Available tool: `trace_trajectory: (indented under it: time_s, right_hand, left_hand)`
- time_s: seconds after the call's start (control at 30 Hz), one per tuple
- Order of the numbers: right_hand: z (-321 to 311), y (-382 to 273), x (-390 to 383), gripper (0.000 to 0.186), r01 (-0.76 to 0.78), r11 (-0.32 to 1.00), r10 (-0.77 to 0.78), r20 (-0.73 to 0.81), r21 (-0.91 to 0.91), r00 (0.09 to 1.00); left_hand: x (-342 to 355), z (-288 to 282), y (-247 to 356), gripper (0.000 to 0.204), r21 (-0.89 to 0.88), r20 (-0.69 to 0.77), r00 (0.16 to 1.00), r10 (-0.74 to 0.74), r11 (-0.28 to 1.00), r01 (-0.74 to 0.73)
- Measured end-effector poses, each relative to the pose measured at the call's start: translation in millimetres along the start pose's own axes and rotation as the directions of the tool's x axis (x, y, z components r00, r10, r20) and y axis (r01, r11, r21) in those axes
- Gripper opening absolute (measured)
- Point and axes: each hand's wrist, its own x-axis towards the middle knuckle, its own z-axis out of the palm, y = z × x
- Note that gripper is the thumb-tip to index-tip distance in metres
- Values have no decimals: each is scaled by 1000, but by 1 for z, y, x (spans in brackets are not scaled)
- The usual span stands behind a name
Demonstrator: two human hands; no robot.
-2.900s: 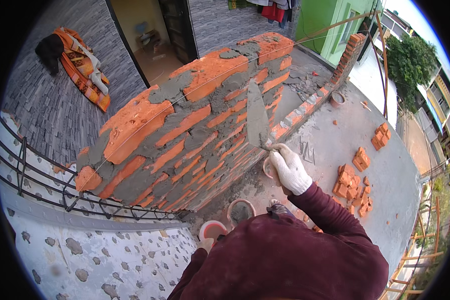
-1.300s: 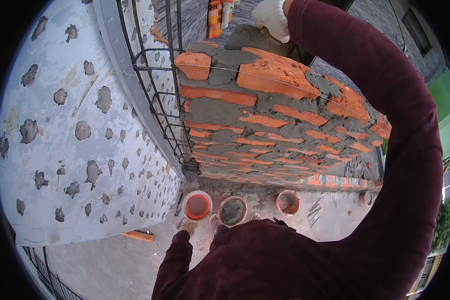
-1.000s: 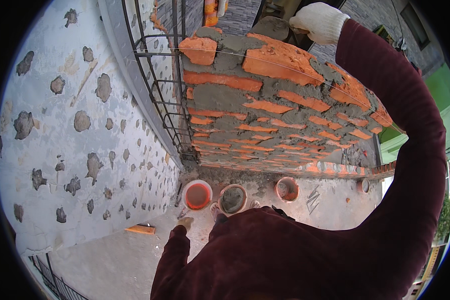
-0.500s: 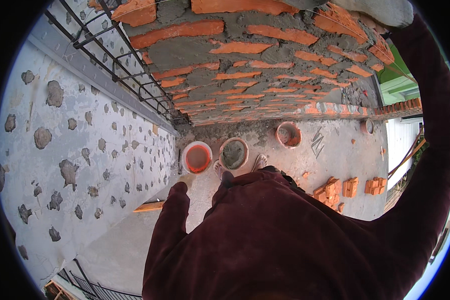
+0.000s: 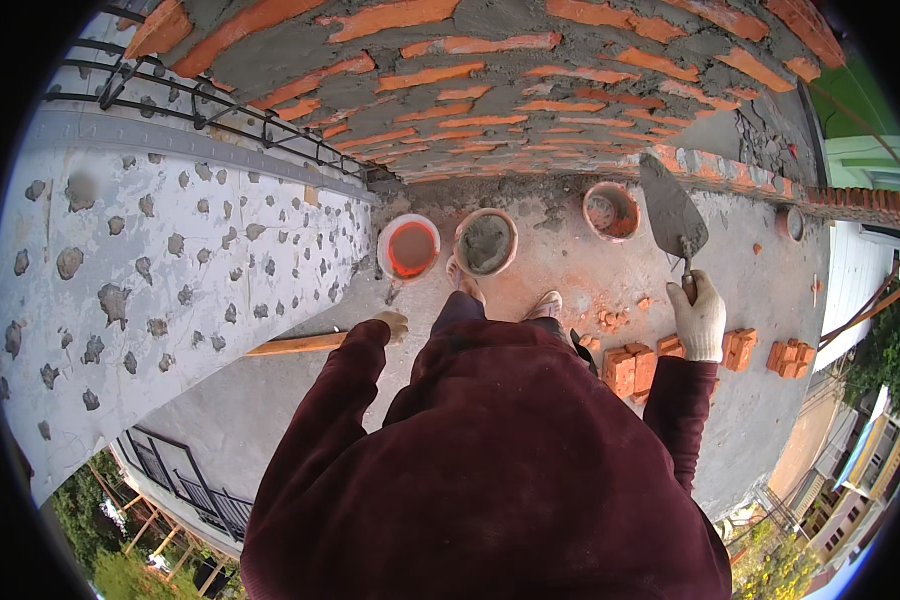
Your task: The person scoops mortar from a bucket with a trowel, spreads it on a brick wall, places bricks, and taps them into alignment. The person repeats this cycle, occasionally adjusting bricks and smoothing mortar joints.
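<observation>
My right hand [image 5: 702, 318], in a pale knitted glove, is closed round the handle of a trowel [image 5: 672, 208]. The trowel's grey pointed blade is held up over the floor, pointing toward the brick wall [image 5: 480, 110]; a bit of mortar clings near its handle end. My left hand [image 5: 392, 326], also gloved, hangs low at my left side, partly behind its sleeve, and its fingers cannot be made out. Ahead of my feet stands a bucket of grey mortar [image 5: 487, 243]. Left of it is a white-rimmed bucket of murky liquid [image 5: 409, 248].
Another mortar-smeared bucket [image 5: 611, 211] stands right of centre, with a small pail [image 5: 790, 222] farther right. Stacked bricks [image 5: 630, 371] lie at my right. A pitted white wall [image 5: 160, 270] and steel rebar [image 5: 205, 105] bound the left. A wooden board [image 5: 295, 345] lies beside that wall.
My right hand has come down from the top of the brick wall to my right side, and the trowel now shows in it. My left hand shows a little more. My view has shifted.
</observation>
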Motion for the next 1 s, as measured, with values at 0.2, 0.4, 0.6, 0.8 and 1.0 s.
trace_trajectory:
  time_s: [0.2, 0.4, 0.6, 0.8, 1.0]
  right_hand:
    - [152, 40, 32, 34, 298, 950, -304, 57, 91, 951]
    - [218, 126, 77, 39, 87, 993, -35, 482, -86, 876]
    - [254, 213, 29, 35, -312, 950, 262, 545, 0, 796]
    - [285, 319, -131, 28, -839, 542, 669, 627, -43, 400]
    - [282, 354, -257, 31, -950, 215, 752, 659, -226, 13]
  left_hand:
    - [-39, -110, 154, 53, -697, -275, 856, -438, 704, 136]
    - [-5, -67, 268, 59, -935, -262, 903, -341, 323, -149]
    - [116, 7, 227, 66, -945, 206, 853, -481, -325, 45]
    - [293, 22, 133, 60, -965, -227, 809, -542, 235, -114]
    - [376, -12, 80, 55, -441, 267, 680, -683, -713, -544]
